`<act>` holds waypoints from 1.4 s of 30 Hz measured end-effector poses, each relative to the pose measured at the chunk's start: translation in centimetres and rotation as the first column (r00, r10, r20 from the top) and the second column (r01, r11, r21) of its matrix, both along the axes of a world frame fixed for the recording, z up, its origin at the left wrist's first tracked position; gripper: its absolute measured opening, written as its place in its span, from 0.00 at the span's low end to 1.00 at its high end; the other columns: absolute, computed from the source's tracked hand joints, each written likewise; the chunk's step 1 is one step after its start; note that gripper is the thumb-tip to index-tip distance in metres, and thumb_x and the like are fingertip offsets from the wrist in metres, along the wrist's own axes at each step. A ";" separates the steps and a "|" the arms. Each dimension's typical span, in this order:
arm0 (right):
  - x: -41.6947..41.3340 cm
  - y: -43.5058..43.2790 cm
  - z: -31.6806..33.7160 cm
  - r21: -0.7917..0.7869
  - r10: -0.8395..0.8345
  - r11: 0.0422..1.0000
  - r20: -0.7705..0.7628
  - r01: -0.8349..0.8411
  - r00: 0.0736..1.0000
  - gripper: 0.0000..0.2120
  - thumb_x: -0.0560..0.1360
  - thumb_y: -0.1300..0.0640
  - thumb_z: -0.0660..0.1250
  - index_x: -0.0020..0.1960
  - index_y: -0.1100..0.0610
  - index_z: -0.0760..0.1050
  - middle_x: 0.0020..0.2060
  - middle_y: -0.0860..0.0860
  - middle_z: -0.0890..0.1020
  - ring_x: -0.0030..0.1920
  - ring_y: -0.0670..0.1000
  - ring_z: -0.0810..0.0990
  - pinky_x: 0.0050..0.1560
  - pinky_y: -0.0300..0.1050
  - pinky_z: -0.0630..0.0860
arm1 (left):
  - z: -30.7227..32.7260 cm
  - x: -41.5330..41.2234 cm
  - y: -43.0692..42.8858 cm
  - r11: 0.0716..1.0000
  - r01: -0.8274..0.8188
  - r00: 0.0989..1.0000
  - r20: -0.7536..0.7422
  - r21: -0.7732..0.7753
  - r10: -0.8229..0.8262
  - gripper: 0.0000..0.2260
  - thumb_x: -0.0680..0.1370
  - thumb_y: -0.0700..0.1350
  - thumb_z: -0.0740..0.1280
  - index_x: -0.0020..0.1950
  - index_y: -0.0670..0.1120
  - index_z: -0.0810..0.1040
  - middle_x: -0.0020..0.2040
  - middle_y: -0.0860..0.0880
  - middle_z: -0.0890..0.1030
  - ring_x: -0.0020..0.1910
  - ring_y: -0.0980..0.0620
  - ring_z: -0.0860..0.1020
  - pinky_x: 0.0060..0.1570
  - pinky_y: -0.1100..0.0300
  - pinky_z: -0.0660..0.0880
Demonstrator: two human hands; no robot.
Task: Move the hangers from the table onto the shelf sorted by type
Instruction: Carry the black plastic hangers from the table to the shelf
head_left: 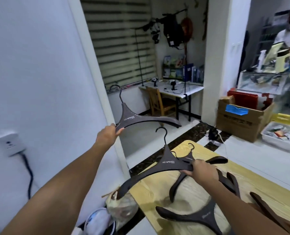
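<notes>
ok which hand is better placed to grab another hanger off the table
Right, probably: the right hand is over the table, just above the loose hangers, though it already grips one. The left hand holds its hanger up, off the table.

I have one head view, facing forward and down along both forearms, so the left hand (pixel 107 135) with the raised hanger (pixel 134 118) is close at 8 o'clock in frame, the right hand (pixel 203 170) with the lower hanger (pixel 168 164) at 4 o'clock above the table (pixel 149 195), the desk (pixel 174 92) far at 2 o'clock.
</notes>
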State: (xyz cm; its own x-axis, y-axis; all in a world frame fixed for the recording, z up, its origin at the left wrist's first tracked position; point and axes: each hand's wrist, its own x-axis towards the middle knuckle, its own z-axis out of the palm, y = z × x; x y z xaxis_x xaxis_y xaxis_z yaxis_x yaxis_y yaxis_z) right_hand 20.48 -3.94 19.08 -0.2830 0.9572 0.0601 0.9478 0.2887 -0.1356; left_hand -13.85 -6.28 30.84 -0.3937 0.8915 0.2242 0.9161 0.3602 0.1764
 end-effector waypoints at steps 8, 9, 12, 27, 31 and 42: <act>-7.0 -1.7 1.4 0.051 0.269 0.963 -0.098 -0.265 0.958 0.21 0.68 0.31 0.65 0.46 0.48 0.71 0.44 0.46 0.77 0.47 0.51 0.79 0.37 0.44 0.68 | 2.2 -4.6 -9.9 0.982 -0.179 0.983 -0.019 0.061 0.181 0.18 0.80 0.58 0.55 0.48 0.43 0.66 0.47 0.40 0.77 0.44 0.39 0.76 0.44 0.51 0.71; -8.0 -2.1 1.6 0.054 0.293 0.956 -0.117 -0.289 0.949 0.21 0.68 0.31 0.66 0.45 0.48 0.70 0.44 0.46 0.77 0.47 0.51 0.79 0.37 0.44 0.69 | 2.5 -5.1 -11.1 0.976 -0.206 0.978 -0.013 0.069 0.207 0.18 0.80 0.59 0.55 0.48 0.43 0.65 0.46 0.40 0.77 0.43 0.40 0.75 0.44 0.51 0.71; -11.2 -3.5 2.2 0.061 0.356 0.934 -0.156 -0.351 0.921 0.21 0.68 0.31 0.66 0.44 0.49 0.71 0.42 0.46 0.78 0.45 0.52 0.79 0.36 0.44 0.68 | 3.2 -6.7 -15.1 0.955 -0.280 0.960 0.007 0.102 0.281 0.17 0.80 0.59 0.55 0.47 0.44 0.63 0.45 0.41 0.77 0.40 0.41 0.73 0.42 0.52 0.70; -20.9 -16.3 3.9 0.055 0.606 0.794 -0.151 -0.606 0.781 0.20 0.69 0.33 0.67 0.42 0.49 0.70 0.46 0.48 0.81 0.48 0.52 0.80 0.40 0.43 0.69 | 4.9 -10.4 -36.4 0.803 -0.583 0.809 0.000 0.125 0.587 0.18 0.80 0.59 0.55 0.46 0.44 0.62 0.41 0.45 0.73 0.39 0.42 0.71 0.38 0.54 0.66; -21.5 -20.5 4.0 0.034 0.666 0.744 -0.126 -0.667 0.736 0.20 0.69 0.33 0.67 0.43 0.49 0.71 0.46 0.48 0.81 0.48 0.53 0.80 0.40 0.43 0.69 | 4.7 -9.6 -42.8 0.754 -0.647 0.759 -0.001 0.117 0.651 0.17 0.80 0.58 0.56 0.47 0.44 0.63 0.41 0.45 0.72 0.40 0.43 0.72 0.39 0.53 0.66; -23.6 -30.5 4.7 0.018 0.787 0.611 -0.123 -0.791 0.605 0.21 0.69 0.32 0.67 0.46 0.50 0.75 0.44 0.47 0.81 0.46 0.52 0.80 0.39 0.41 0.68 | 4.6 -6.7 -57.0 0.618 -0.773 0.627 0.025 0.144 0.778 0.18 0.80 0.59 0.55 0.46 0.44 0.62 0.39 0.45 0.72 0.40 0.41 0.73 0.38 0.53 0.67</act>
